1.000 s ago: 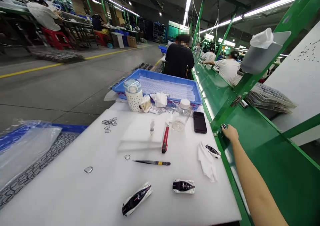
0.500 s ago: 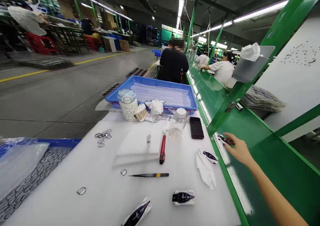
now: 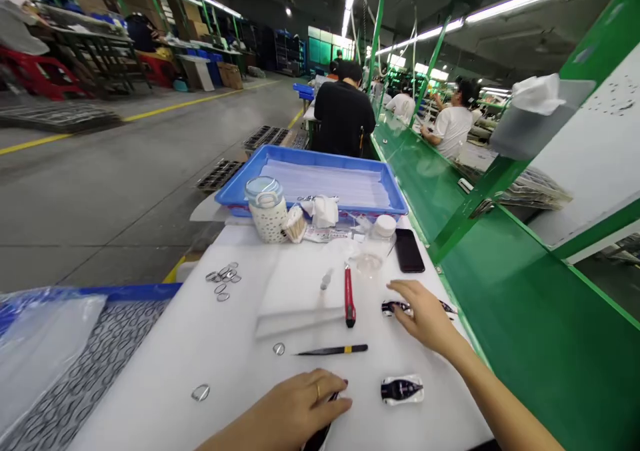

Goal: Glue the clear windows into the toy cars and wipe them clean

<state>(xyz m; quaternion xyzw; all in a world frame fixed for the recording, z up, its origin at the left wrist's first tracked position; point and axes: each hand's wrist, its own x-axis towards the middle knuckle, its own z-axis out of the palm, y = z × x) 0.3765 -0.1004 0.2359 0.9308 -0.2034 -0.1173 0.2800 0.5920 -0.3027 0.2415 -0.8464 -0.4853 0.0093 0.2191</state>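
At the right side of the white work surface, my right hand (image 3: pixel 427 318) has its thumb and fingers closed round a small dark-and-white toy car (image 3: pixel 390 308). Partly behind that hand lies another toy car (image 3: pixel 450 310). My left hand (image 3: pixel 305 404), with a ring on one finger, is low in the view, curled over a third toy car (image 3: pixel 316 440) that it mostly hides. Between the hands and nearer me rests a further toy car (image 3: pixel 401 390). Black tweezers (image 3: pixel 333 350) and a red utility knife (image 3: pixel 349 298) lie beyond my left hand.
Small metal-look rings (image 3: pixel 223 274) lie at left. A lidded jar (image 3: pixel 267 214), cotton swabs (image 3: pixel 295 224), a clear bottle (image 3: pixel 380 238) and a phone (image 3: pixel 409 250) stand or lie before a blue tray (image 3: pixel 230 194). A green conveyor (image 3: pixel 525 318) runs along the right, past a green post.
My right hand has come from over the green conveyor to the white surface with the toy car. My left hand has entered from below onto the nearest toy car. The view has shifted.
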